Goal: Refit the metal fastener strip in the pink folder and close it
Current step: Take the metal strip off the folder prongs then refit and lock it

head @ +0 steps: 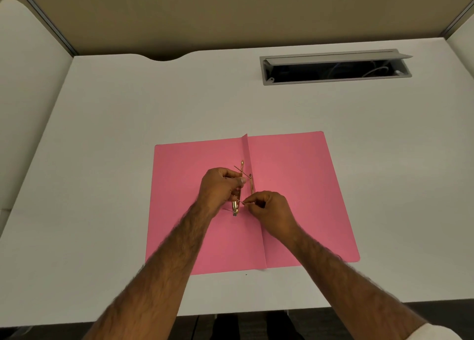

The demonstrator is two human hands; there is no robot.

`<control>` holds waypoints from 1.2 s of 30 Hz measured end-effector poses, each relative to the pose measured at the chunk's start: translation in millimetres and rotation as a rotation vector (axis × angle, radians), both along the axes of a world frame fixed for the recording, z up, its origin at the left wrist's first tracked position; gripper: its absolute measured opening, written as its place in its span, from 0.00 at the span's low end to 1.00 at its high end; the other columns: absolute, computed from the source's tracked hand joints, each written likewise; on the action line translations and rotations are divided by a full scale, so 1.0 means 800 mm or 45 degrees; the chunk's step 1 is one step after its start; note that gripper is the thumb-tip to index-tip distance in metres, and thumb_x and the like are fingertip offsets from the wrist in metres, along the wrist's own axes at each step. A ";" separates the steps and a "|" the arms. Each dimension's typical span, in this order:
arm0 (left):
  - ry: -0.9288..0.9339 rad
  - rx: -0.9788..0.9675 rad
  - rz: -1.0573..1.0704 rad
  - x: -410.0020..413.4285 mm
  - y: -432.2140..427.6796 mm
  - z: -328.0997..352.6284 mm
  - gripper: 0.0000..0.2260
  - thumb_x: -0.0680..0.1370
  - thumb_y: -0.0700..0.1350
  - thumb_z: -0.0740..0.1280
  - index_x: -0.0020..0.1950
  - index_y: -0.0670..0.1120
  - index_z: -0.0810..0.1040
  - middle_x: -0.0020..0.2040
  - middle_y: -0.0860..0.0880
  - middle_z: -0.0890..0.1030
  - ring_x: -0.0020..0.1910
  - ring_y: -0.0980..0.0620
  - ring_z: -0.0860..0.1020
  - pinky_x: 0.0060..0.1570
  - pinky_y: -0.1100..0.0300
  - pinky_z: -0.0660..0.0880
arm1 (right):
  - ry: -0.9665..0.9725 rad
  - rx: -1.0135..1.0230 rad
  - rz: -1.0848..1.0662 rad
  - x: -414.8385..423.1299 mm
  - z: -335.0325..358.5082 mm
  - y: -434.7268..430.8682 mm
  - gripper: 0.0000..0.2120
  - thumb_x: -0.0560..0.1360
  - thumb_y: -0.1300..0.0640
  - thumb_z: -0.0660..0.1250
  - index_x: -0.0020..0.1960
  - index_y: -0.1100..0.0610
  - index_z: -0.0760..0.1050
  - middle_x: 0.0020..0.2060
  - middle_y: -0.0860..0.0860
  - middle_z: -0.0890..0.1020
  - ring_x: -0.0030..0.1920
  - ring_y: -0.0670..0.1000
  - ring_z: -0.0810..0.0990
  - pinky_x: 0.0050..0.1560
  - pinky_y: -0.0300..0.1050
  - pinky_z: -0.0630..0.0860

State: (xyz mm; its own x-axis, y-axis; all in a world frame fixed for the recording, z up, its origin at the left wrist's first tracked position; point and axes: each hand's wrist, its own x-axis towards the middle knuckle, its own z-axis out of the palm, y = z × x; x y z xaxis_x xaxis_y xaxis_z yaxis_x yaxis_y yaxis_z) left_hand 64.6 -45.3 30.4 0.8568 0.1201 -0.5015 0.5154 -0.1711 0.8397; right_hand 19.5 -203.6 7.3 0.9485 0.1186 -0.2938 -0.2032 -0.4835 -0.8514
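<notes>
On the white desk lies one pink folder, open flat. At its spine, the left hand grips one metal fastener strip; the right hand pinches a thin prong. One open cable tray sits far right.

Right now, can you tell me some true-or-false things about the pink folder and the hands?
1. The pink folder lies open on the white desk. True.
2. Only one hand touches the fastener. False: the left hand and right hand both work at the metal fastener strip.
3. The fastener sits near the folder's middle fold. True.
4. The desk's cable tray is shut. False: its lid is up.
</notes>
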 end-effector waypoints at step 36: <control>0.050 0.144 -0.148 0.009 -0.013 0.002 0.08 0.73 0.38 0.77 0.48 0.36 0.83 0.37 0.43 0.85 0.28 0.51 0.81 0.28 0.59 0.80 | 0.000 -0.085 0.083 0.005 0.001 -0.001 0.04 0.75 0.60 0.72 0.47 0.54 0.85 0.40 0.49 0.84 0.39 0.48 0.81 0.42 0.43 0.79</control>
State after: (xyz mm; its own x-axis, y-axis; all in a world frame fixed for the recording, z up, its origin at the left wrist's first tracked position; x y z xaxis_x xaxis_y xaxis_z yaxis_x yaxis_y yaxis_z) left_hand 71.8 -55.8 32.3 0.8481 0.0788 -0.5240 0.5188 -0.3243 0.7910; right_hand 23.4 -204.2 8.1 0.9395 0.1602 -0.3028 -0.1692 -0.5516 -0.8168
